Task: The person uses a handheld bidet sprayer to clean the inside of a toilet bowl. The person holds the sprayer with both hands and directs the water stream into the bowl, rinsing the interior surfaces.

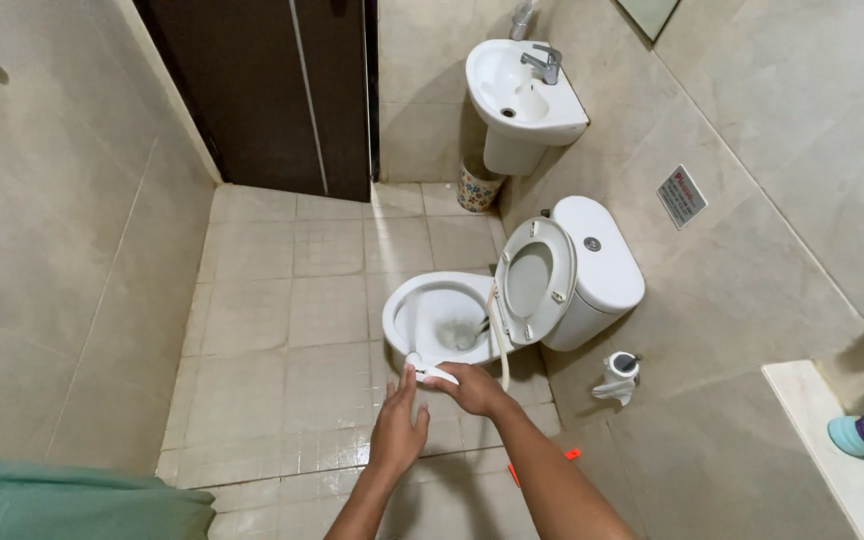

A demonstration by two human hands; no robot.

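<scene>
The spray nozzle [430,372] is held in the closed right hand [472,388] over the toilet bowl [439,312]. The left hand [399,428], open, touches its tip. It is best kept aimed low into the bowl.

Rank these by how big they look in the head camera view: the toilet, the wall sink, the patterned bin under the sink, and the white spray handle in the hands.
1. Toilet
2. Wall sink
3. Patterned bin
4. Spray handle; it is partly covered by the right hand, so its place after the bin is unsure.

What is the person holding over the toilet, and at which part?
The right hand grips a white spray nozzle at its handle end; the left hand touches its head.
</scene>
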